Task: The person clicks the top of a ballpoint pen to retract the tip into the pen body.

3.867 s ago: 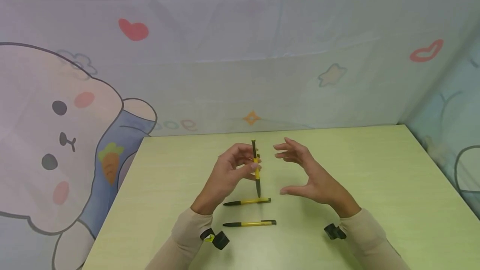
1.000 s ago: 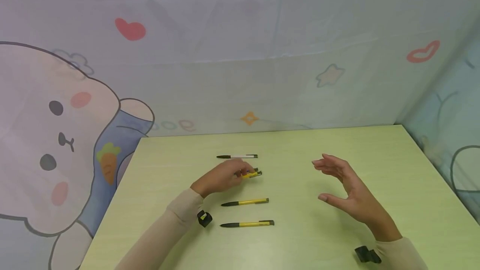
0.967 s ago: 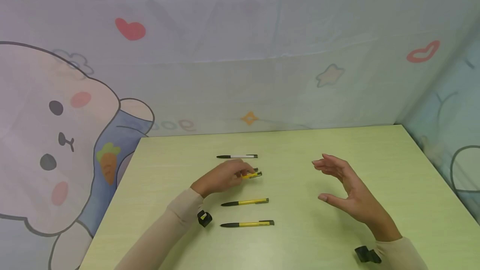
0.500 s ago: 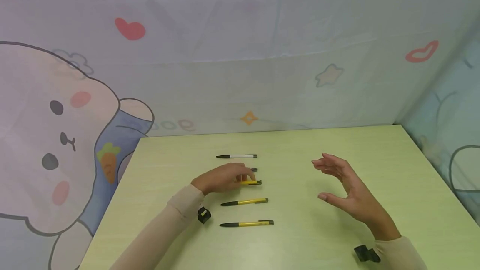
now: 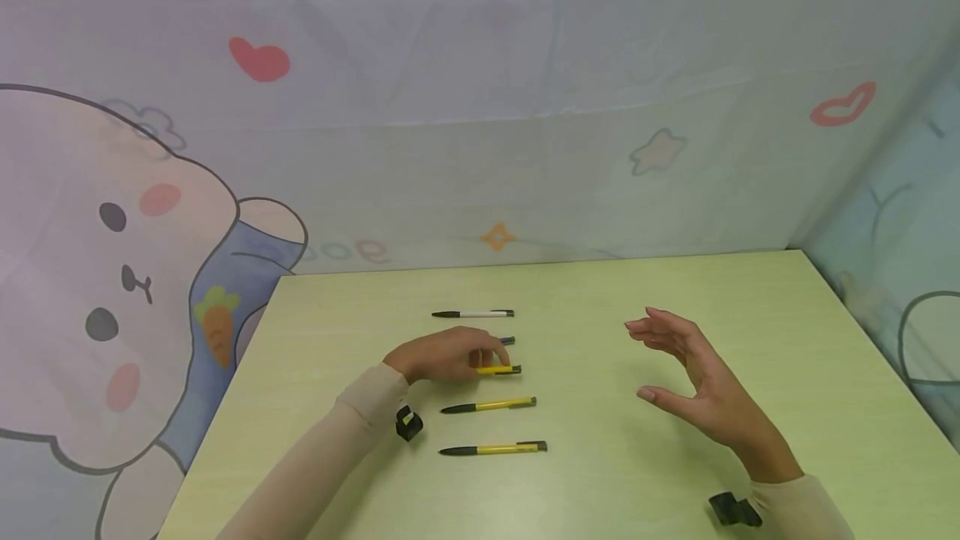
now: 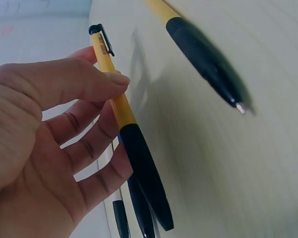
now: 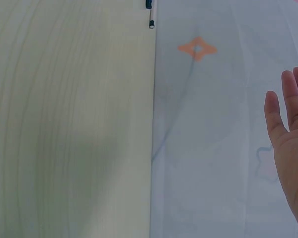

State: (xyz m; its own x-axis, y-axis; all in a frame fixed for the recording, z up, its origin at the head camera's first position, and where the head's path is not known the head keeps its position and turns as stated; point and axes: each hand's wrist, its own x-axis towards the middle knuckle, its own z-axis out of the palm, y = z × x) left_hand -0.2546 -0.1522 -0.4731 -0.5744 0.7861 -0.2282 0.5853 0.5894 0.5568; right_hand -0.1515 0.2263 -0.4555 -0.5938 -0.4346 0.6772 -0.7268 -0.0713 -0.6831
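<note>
My left hand (image 5: 446, 354) pinches a yellow pen (image 6: 105, 60) with a black grip between thumb and fingers, close over the table. In the head view most of that pen's black front half is hidden by the hand. Two more yellow-and-black pens lie nearer me: one pen (image 5: 489, 405) just in front of the hand, another pen (image 5: 492, 448) below it. Beyond the hand, a dark-ended pen (image 5: 507, 341) is mostly covered, and a white pen (image 5: 473, 314) with a black grip lies farthest back. My right hand (image 5: 697, 377) hovers over the right side with fingers relaxed, holding nothing.
The pale yellow-green table (image 5: 600, 457) ends at a printed cloth backdrop (image 5: 465, 107) behind and at the sides. A small black wrist camera (image 5: 408, 423) sits at the left cuff, another black camera (image 5: 733, 510) at the right cuff.
The left hand earlier held a pen upright near the right hand. It has since lowered a yellow pen to lie crosswise and brought it slightly nearer me. The right hand has moved right.
</note>
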